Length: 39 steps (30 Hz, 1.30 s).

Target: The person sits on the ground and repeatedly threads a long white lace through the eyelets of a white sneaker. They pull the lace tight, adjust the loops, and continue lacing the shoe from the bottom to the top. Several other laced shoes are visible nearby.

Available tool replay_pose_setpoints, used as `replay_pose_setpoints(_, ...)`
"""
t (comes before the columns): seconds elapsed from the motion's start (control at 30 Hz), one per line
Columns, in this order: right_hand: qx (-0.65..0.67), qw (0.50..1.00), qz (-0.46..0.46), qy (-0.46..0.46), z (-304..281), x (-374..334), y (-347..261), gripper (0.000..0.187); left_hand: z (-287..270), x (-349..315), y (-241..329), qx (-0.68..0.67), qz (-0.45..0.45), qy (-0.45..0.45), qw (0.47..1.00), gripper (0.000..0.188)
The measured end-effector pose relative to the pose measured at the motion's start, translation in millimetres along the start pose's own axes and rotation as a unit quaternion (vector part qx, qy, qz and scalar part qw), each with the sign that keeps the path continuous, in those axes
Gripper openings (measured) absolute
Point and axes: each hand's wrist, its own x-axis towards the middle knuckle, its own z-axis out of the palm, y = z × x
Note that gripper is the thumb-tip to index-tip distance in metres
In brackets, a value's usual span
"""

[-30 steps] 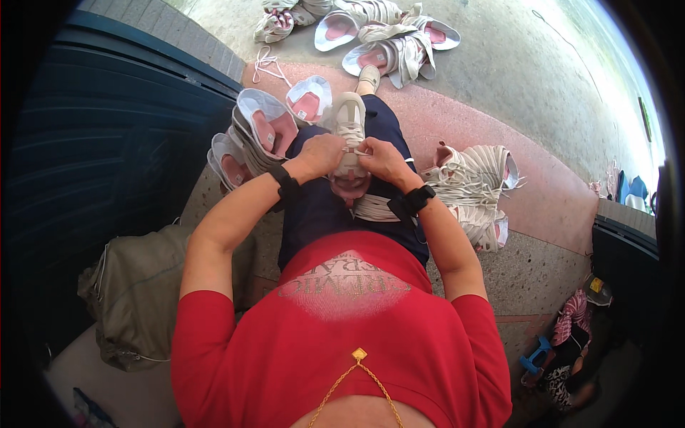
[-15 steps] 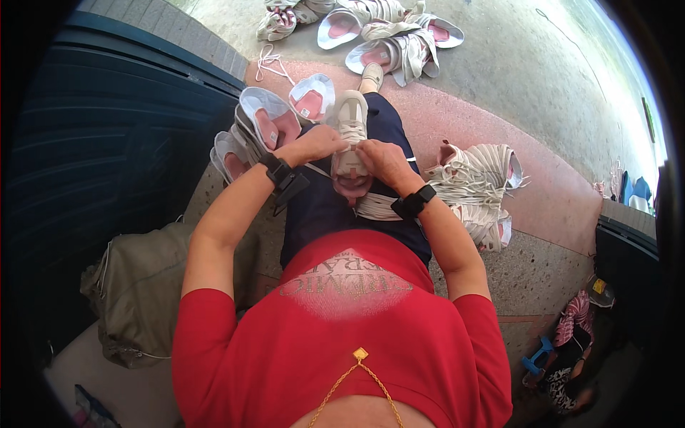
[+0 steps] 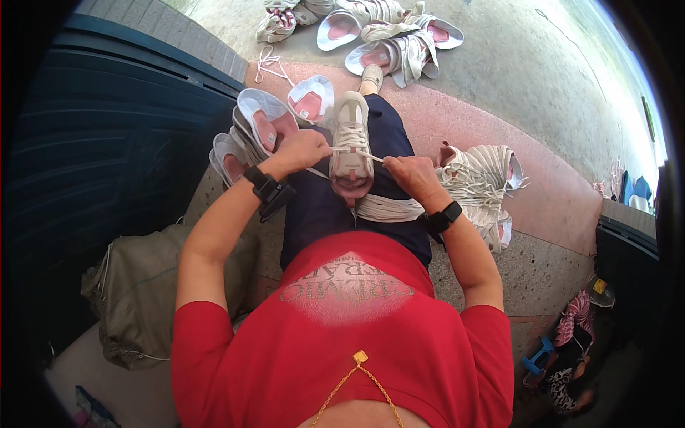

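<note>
On my lap lies a pale beige shoe upper (image 3: pixel 351 171) with a pink lining, its toe pointing away from me. White lacing runs across its front. My left hand (image 3: pixel 303 148) is closed on one end of the shoelace at the left of the shoe. At the right, my right hand (image 3: pixel 415 177) pinches the other end of the shoelace (image 3: pixel 372 156), which stretches taut across the tongue. A bundle of loose white laces (image 3: pixel 389 209) lies over my thighs beneath the shoe.
Pink-lined uppers (image 3: pixel 264 121) sit to my left, by a dark blue door (image 3: pixel 121 121). A stack of laced uppers (image 3: pixel 479 171) lies at my right. More piles of uppers (image 3: pixel 399 43) rest on the floor ahead. An olive sack (image 3: pixel 146 292) stands at lower left.
My hands have moved apart, the left one to the left and the right one to the right. The lace between them is now drawn out taut over the shoe.
</note>
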Motion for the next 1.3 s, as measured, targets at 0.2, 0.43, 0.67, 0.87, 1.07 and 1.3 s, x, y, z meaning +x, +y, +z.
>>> replay_pose_setpoints(0.2, -0.038, 0.984, 0.173, 0.004, -11, 0, 5, 0.022, -38, -25, -5, -0.355, -0.118, -0.115, 0.92, 0.029)
replay_pose_setpoints(0.43, 0.693, 0.609, 0.293, 0.251, -108, 39, -20, 0.024, -101, -56, 50, -0.561, -0.013, -0.047, 0.826, 0.029)
replay_pose_setpoints(0.67, 0.799, 0.423, 0.321, 0.283, -109, 23, -30, 0.02, -91, -69, 22, -0.723, -0.005, 0.031, 0.69, 0.024)
replay_pose_setpoints(0.87, 0.334, 0.77, 0.542, 0.034, 27, -26, 18, 0.035, 18, -40, -50, -0.308, -0.191, 0.232, 0.903, 0.022)
replay_pose_setpoints(1.07, -0.007, 0.964, 0.215, 0.154, 31, -33, -3, 0.026, 48, -34, -36, 0.121, 0.134, 0.338, 0.924, 0.025)
replay_pose_setpoints(1.3, 0.025, 0.996, 0.084, -0.024, 18, 1, -28, 0.01, 53, -19, 0, 0.135, 0.15, 0.218, 0.955, 0.02)
